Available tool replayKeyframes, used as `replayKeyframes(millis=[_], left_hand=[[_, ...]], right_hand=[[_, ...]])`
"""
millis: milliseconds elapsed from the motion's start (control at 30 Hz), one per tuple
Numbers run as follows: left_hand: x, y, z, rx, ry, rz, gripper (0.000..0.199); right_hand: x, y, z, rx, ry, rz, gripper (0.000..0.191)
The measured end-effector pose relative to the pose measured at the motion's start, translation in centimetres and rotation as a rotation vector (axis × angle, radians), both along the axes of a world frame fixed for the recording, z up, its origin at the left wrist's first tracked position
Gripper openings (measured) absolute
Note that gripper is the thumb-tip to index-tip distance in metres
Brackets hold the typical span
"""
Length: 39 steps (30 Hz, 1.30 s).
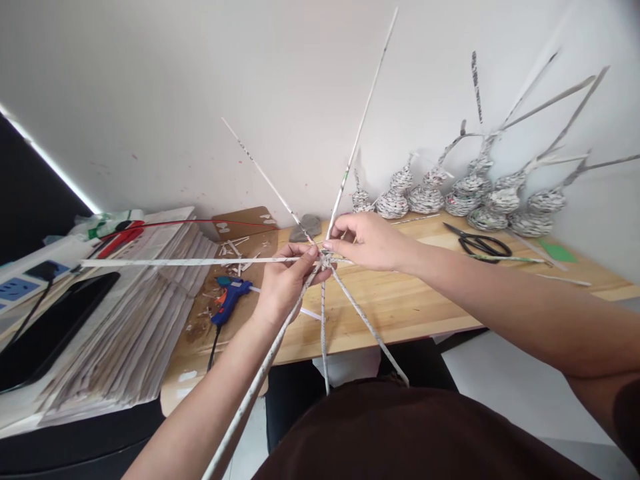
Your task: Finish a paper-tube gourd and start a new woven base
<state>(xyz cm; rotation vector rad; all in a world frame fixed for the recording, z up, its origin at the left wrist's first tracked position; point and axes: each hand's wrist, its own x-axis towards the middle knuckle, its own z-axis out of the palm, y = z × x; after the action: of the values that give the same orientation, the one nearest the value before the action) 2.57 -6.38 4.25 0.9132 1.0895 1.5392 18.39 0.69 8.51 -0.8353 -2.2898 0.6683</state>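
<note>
Several thin rolled-paper sticks [361, 311] cross at a small woven centre [326, 257] and fan out in all directions above the table. My left hand [290, 277] pinches this centre from the left, thumb on top. On the other side, my right hand [367, 239] closes its thumb and fingers around a paper stick beside the crossing. One stick points up and right, another up and left, one runs far left, and others hang toward my lap. My fingers partly cover the crossing.
A blue glue gun [231, 299] lies on brown cardboard [200, 347] at the left. Beside it stand stacked papers [165, 320] with a black phone [60, 333] on top. Black scissors [477, 241] and several woven gourd shapes [487, 207] line the right back, near a grey stone-like lump [305, 229].
</note>
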Motion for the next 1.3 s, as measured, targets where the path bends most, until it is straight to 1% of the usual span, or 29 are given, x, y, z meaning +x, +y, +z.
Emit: replayKeyframes(millis=[300, 600, 767, 867, 1100, 1300], left_hand=[[-0.2, 0.2, -0.5, -0.027, -0.019, 0.006, 0.031], [-0.5, 0.6, -0.8, -0.030, -0.005, 0.010, 0.031], [-0.5, 0.6, -1.1, -0.027, -0.019, 0.028, 0.031], [-0.5, 0.5, -1.3, -0.010, -0.032, 0.028, 0.030], [-0.5, 0.2, -1.4, -0.001, -0.065, 0.020, 0.030], [-0.4, 0.0, -1.4, -0.001, -0.087, 0.046, 0.030]], right_hand=[[-0.4, 0.1, -0.4, -0.090, 0.036, 0.045, 0.019], [-0.8, 0.3, -0.6, -0.105, 0.058, 0.061, 0.020], [-0.8, 0.6, -0.8, -0.120, 0.030, 0.076, 0.013], [-0.9, 0.8, -1.0, -0.108, 0.021, 0.070, 0.011], [-0.9, 0.3, -0.9, -0.056, -0.012, 0.041, 0.015], [-0.8, 0.2, -0.8, 0.036, -0.033, 0.027, 0.014]])
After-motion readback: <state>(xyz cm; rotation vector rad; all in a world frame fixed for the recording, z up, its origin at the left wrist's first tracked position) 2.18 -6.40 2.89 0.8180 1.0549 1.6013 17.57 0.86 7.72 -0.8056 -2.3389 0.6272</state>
